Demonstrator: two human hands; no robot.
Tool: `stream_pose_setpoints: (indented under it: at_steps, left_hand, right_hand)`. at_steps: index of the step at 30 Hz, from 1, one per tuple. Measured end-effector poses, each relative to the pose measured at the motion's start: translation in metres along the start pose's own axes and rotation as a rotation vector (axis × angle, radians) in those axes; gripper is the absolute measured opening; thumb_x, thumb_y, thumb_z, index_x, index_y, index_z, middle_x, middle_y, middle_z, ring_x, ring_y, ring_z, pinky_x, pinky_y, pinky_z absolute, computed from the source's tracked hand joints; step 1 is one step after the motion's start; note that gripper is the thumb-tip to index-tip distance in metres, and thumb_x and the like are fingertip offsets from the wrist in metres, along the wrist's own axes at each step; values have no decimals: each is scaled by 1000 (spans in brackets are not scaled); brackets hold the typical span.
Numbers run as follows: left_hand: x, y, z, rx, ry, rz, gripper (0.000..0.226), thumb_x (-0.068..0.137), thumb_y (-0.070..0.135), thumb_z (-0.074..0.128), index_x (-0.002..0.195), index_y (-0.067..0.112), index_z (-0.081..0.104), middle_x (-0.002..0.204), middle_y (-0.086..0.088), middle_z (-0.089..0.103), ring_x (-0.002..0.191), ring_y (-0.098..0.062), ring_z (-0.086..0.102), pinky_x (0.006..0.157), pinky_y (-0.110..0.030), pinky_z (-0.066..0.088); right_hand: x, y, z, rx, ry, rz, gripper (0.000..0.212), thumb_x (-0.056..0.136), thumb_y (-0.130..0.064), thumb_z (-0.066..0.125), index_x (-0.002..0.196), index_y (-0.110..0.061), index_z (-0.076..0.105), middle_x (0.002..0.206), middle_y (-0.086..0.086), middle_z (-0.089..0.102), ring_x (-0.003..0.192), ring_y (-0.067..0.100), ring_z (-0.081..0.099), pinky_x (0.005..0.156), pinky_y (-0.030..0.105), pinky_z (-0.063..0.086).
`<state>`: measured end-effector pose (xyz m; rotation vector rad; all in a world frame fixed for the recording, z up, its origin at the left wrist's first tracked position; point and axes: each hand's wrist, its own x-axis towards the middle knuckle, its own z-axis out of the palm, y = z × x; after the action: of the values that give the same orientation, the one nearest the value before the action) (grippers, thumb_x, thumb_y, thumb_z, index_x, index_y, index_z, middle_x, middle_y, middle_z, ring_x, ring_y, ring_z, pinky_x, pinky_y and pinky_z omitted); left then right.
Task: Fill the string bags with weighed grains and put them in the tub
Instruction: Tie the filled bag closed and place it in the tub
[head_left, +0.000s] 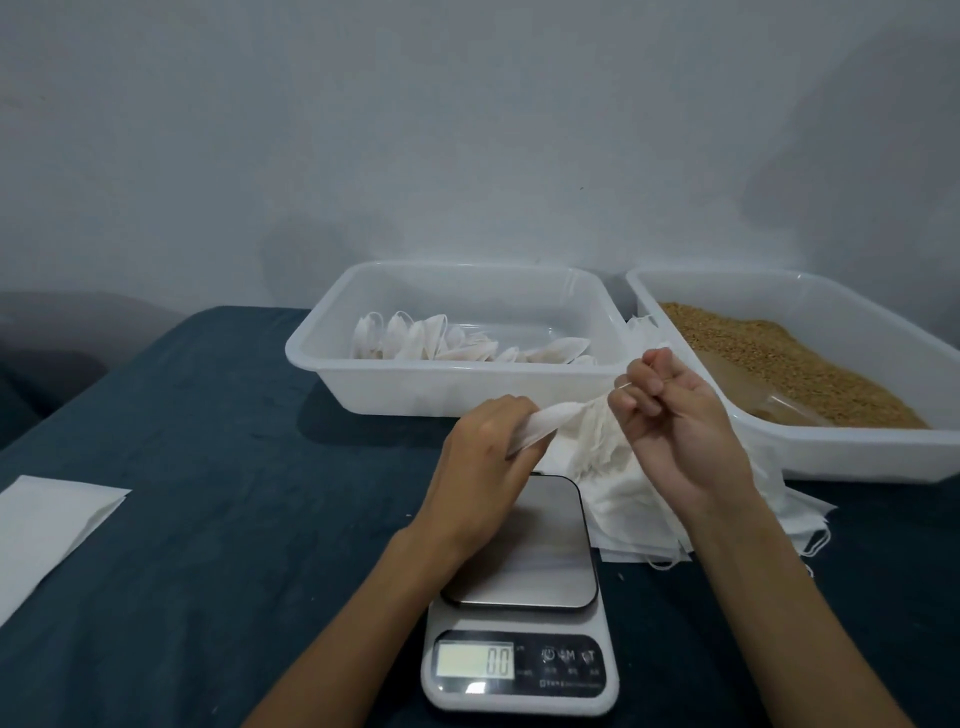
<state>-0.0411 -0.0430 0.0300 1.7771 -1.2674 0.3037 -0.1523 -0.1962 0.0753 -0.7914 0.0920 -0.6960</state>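
The bag hangs above the scale, thin, limp cloth, light and easily crumpled. Left hand grips its body; right hand pinches the string, probably the best hold. The tub waits behind.

Kitchen scale: display reads "0.0", dark digits on a pale lit panel at the left of the black front strip. Right of it, three button symbols: a power sign, then what look like "M" and "T". Small print beneath them is too blurred to read. No other legible text.
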Motion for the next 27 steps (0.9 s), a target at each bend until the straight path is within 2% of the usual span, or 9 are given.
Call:
stream_pose_setpoints:
  at_steps: [5, 8, 12, 14, 17, 20, 22, 24, 27]
  left_hand:
    - [0, -3, -2, -17, 14, 25, 14, 103, 21, 64, 95, 9, 63, 83, 5, 55, 74, -16, 49, 66, -33, 43]
    - [0, 2, -4, -65, 19, 1, 17, 103, 24, 64, 91, 12, 63, 79, 9, 55, 70, -11, 50, 64, -29, 42]
    - [5, 6, -4, -154, 23, -131, 19, 104, 19, 61, 87, 9, 61, 72, 8, 53, 64, -7, 46, 61, -23, 38]
    - [18, 7, -11, -148, 85, -196, 15, 103, 14, 60, 93, 6, 68, 81, 3, 61, 72, -8, 53, 66, -24, 43]
    - [53, 6, -27, -120, 185, -274, 16, 103, 18, 64, 94, 8, 74, 97, 0, 61, 88, -16, 57, 81, -30, 49]
    - [101, -6, -39, -65, 254, -352, 26, 103, 26, 63, 86, 11, 74, 90, -5, 63, 79, -26, 66, 81, -43, 58]
    - [130, -19, -40, 32, 227, -385, 27, 103, 21, 62, 82, 9, 75, 73, -8, 70, 66, -26, 70, 76, -47, 61]
    - [148, -36, -36, 125, 154, -458, 25, 101, 15, 59, 83, 7, 75, 65, -7, 71, 63, -23, 73, 78, -45, 63]
    - [154, -60, -30, 257, -15, -584, 22, 101, 13, 59, 97, -1, 74, 86, -16, 77, 86, -34, 75, 85, -40, 59]
  right_hand:
    - [2, 3, -3, -33, -2, -23, 6, 85, -7, 55, 87, -12, 52, 64, -4, 41, 50, 6, 35, 58, 20, 48]
    - [4, 3, -7, -31, -32, 18, 9, 98, -11, 51, 90, -13, 55, 69, -3, 45, 52, 6, 38, 63, 23, 53]
    - [7, 2, -14, -59, 16, 32, 22, 101, -32, 54, 106, -13, 66, 99, 3, 71, 66, 10, 58, 73, 29, 60]
    - [9, 1, -17, -46, 24, 56, 31, 102, -38, 52, 117, -14, 64, 111, 4, 73, 72, 11, 62, 76, 32, 60]
    - [10, -2, -19, -8, 27, 78, 33, 103, -41, 50, 115, -15, 65, 103, 3, 73, 69, 11, 62, 73, 31, 60]
    - [12, -5, -22, 27, 28, 71, 34, 103, -43, 49, 108, -15, 66, 89, 0, 68, 62, 11, 58, 68, 30, 59]
    - [13, -7, -23, 55, 32, 63, 34, 103, -43, 48, 103, -14, 64, 80, -1, 62, 58, 12, 50, 62, 29, 55]
    - [14, -9, -25, 84, 36, 58, 34, 104, -43, 47, 96, -14, 62, 73, -2, 54, 56, 12, 44, 56, 27, 50]
    - [16, -11, -28, 118, 44, 51, 35, 105, -42, 47, 90, -14, 61, 69, -3, 47, 54, 12, 40, 53, 26, 46]
